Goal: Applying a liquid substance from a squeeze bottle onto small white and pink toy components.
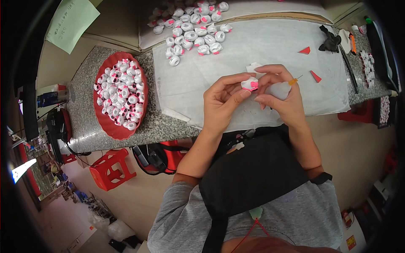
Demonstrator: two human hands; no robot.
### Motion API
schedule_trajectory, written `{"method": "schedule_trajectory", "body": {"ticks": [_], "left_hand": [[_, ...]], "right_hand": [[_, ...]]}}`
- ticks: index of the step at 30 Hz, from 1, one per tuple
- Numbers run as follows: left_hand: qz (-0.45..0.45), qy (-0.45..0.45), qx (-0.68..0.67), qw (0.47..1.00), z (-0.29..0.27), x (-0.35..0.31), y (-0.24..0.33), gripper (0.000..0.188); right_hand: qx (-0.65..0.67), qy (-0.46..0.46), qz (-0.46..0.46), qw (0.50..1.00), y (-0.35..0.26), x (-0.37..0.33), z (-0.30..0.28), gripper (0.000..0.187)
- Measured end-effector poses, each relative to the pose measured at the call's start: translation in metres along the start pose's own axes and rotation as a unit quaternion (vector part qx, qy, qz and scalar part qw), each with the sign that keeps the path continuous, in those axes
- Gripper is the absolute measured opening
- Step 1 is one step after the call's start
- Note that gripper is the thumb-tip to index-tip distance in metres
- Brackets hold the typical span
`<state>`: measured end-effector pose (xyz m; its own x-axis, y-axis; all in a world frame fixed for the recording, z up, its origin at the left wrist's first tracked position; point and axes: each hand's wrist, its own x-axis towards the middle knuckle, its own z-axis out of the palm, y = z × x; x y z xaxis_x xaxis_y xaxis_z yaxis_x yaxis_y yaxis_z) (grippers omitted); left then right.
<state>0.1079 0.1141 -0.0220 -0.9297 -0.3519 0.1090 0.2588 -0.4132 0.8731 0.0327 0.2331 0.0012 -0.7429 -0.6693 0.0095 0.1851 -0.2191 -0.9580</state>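
Between the fingertips and thumb of my left hand [223, 96] is a small white and pink figure part [249, 84]. My right hand [287, 103] is wrapped round a soft, translucent glue bottle [278, 90], whose orange needle tip [294, 81] points up to the right, away from the part. The fingertips of my right hand reach close to the part; whether they touch it I cannot tell. Both hands are above the paper-covered worktop [190, 90]. A small white scrap [253, 67] shows just behind my fingers.
A red scalloped tray [122, 134] piled with similar parts stands on the granite counter at left. Loose white parts [190, 35] lie at the back. Two red triangular pieces [315, 76], a crumpled black item [329, 40] and a thin black stick [349, 69] lie at right. A red stool [110, 168] stands below.
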Motion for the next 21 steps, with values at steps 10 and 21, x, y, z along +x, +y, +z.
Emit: {"method": "schedule_trajectory", "body": {"ticks": [10, 21], "left_hand": [[-0.001, -0.028, 0.002, 1.0, -0.001, -0.004, -0.001, 0.022], [-0.029, -0.045, 0.032, 0.998, 0.0, -0.004, 0.003, 0.02]], "right_hand": [[0.019, -0.028, 0.033, 0.999, 0.006, -0.001, -0.008, 0.025], [0.059, -0.035, 0.066, 0.996, 0.011, -0.005, -0.012, 0.026]]}}
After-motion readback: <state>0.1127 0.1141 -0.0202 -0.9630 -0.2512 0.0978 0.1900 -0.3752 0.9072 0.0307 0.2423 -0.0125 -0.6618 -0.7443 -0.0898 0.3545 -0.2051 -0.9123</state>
